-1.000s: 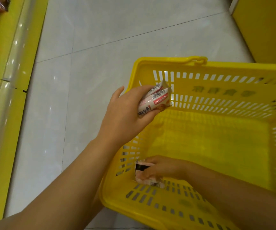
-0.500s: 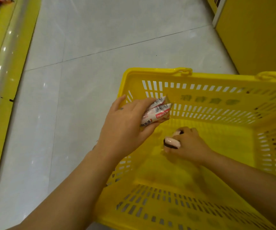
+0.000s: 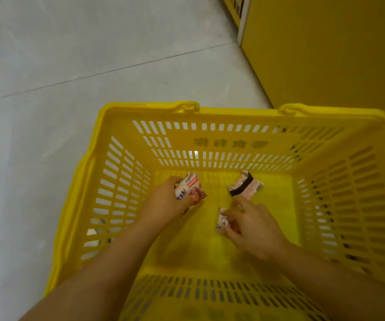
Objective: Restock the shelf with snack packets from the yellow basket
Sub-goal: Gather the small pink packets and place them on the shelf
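Both my hands are down inside the yellow basket (image 3: 126, 126), which stands on the floor. My left hand (image 3: 163, 202) grips a white and red snack packet (image 3: 190, 191) near the basket's left wall. My right hand (image 3: 254, 225) is closed on a second small packet (image 3: 222, 221) close to the basket floor. A third packet (image 3: 244, 185) with a black band lies loose on the basket floor, just beyond my right fingertips.
Pale floor tiles (image 3: 71, 66) stretch to the left and behind the basket. A yellow shelf unit's side panel (image 3: 326, 54) rises at the upper right, close to the basket's far right corner.
My view swung right, so the left shelf has left the frame. My left hand dropped into the basket with its packet. My right hand now holds another packet, and the banded one lies loose.
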The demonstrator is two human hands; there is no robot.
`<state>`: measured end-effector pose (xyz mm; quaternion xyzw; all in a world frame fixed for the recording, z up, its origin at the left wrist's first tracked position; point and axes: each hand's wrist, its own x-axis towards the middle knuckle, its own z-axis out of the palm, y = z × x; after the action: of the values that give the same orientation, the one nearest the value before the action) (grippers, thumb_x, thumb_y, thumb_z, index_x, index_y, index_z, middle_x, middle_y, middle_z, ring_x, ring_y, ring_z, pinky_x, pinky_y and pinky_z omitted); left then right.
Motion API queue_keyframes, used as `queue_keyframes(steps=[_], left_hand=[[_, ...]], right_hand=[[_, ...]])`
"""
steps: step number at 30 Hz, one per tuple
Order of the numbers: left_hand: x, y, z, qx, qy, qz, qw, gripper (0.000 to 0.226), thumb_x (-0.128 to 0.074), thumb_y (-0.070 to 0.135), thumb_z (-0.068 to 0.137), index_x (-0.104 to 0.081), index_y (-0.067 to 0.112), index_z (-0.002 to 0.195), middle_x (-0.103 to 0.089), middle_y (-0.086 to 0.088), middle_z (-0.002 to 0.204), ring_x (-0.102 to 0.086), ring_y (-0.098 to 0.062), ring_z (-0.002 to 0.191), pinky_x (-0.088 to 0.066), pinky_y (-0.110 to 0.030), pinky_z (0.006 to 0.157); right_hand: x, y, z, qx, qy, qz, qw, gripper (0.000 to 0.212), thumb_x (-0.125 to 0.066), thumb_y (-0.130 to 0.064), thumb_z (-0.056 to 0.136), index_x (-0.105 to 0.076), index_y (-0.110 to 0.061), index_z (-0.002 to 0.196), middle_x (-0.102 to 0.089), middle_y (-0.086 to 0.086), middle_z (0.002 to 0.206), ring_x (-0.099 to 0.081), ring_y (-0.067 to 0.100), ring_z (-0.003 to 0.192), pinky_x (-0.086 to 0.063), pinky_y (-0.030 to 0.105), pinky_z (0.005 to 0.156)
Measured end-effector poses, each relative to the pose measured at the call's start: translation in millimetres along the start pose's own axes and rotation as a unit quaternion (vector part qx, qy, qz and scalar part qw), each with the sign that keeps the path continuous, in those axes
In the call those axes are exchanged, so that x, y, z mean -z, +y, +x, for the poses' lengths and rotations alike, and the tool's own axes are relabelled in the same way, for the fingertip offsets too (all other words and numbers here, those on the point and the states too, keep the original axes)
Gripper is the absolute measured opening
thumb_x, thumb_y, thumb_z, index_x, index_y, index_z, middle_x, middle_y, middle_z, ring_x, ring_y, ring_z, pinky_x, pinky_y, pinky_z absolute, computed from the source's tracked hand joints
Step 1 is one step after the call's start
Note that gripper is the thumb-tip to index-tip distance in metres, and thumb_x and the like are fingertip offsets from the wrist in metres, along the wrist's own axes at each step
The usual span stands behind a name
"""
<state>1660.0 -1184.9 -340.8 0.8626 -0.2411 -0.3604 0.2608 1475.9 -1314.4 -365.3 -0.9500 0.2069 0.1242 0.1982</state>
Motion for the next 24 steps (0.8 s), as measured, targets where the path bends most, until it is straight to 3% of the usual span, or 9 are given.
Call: queue_keyframes(steps=[3,7,11,13,16,18,20,22,24], left_hand=[[-1,-6,4,0.008,0.001,0.004,1.0,0.051,-0.07,0.032,0.085,-0.05,0.02,0.13,-0.058,0.018,0.083,-0.061,0.002,0.063,-0.046,-0.018,0.05],[-2,-9,6,0.021,0.006,0.019,1.0,0.052,-0.071,0.032,0.085,-0.05,0.018,0.13,-0.062,0.005,0.094,-0.064,-0.011,0.07,-0.05,-0.028,0.058],[-3,-12,5,0.021,0.005,0.016,1.0,0.051,-0.07,0.029,0.085,-0.05,0.019,0.131,-0.062,0.005,0.093,-0.065,-0.013,0.074,-0.057,-0.04,0.069],[-3,-13,6,0.022,0.004,0.011,1.0,0.051,-0.069,0.029,0.086,-0.049,0.019,0.132,-0.063,0.003,0.096,-0.066,-0.014,0.075,-0.058,-0.042,0.07],[-3,-13,8,0.017,0.005,-0.002,1.0,0.051,-0.069,0.028,0.086,-0.049,0.018,0.132,-0.064,0.001,0.097,-0.067,-0.015,0.075,-0.058,-0.041,0.07],[-4,-12,9,0.014,0.007,-0.006,1.0,0.051,-0.07,0.029,0.085,-0.05,0.019,0.132,-0.064,0.001,0.097,-0.067,-0.014,0.075,-0.058,-0.039,0.068],[-4,-12,8,0.011,0.009,-0.008,1.0,0.051,-0.07,0.029,0.085,-0.05,0.02,0.131,-0.065,0.002,0.097,-0.066,-0.011,0.074,-0.058,-0.036,0.065],[-3,-12,8,0.01,0.011,-0.008,1.0,0.052,-0.07,0.03,0.085,-0.05,0.02,0.131,-0.064,0.004,0.095,-0.065,-0.009,0.073,-0.056,-0.034,0.063],[-4,-12,8,0.007,0.015,-0.011,1.0,0.052,-0.07,0.03,0.085,-0.05,0.02,0.132,-0.063,0.005,0.094,-0.065,-0.008,0.074,-0.056,-0.033,0.064]], right_hand=[[7,19,16,-0.03,0.075,-0.001,0.997,0.035,-0.054,-0.031,0.092,-0.059,-0.026,0.127,-0.051,0.005,0.133,-0.051,0.025,0.115,-0.041,0.034,0.088],[12,48,41,-0.013,-0.052,-0.142,0.988,0.058,-0.048,-0.031,0.095,-0.024,-0.035,0.148,-0.009,0.003,0.16,-0.025,0.028,0.138,-0.034,0.041,0.104],[8,56,44,-0.017,-0.024,-0.159,0.987,0.054,-0.062,-0.038,0.084,-0.04,-0.03,0.132,-0.034,-0.002,0.147,-0.042,0.024,0.118,-0.042,0.033,0.085],[7,62,41,-0.045,0.013,-0.089,0.995,0.048,-0.067,-0.042,0.078,-0.046,-0.03,0.119,-0.049,-0.006,0.129,-0.049,0.02,0.105,-0.042,0.03,0.073],[8,68,36,-0.083,0.081,0.183,0.976,0.044,-0.074,-0.031,0.073,-0.045,-0.031,0.105,-0.059,-0.008,0.106,-0.059,0.014,0.089,-0.045,0.03,0.068],[9,65,33,-0.031,0.085,0.272,0.958,0.051,-0.075,-0.022,0.075,-0.046,-0.032,0.116,-0.051,-0.011,0.114,-0.057,0.007,0.096,-0.05,0.028,0.081],[6,62,31,0.011,0.081,0.277,0.957,0.048,-0.077,-0.016,0.077,-0.051,-0.032,0.115,-0.038,-0.011,0.121,-0.051,0.005,0.109,-0.047,0.024,0.092],[6,65,29,-0.005,0.066,0.266,0.962,0.05,-0.082,-0.017,0.072,-0.05,-0.04,0.103,-0.029,-0.011,0.13,-0.041,0.01,0.127,-0.041,0.019,0.094],[10,73,24,-0.047,0.021,0.251,0.967,0.06,-0.087,-0.027,0.062,-0.043,-0.046,0.099,-0.02,-0.011,0.142,-0.031,0.008,0.13,-0.037,0.02,0.091]])
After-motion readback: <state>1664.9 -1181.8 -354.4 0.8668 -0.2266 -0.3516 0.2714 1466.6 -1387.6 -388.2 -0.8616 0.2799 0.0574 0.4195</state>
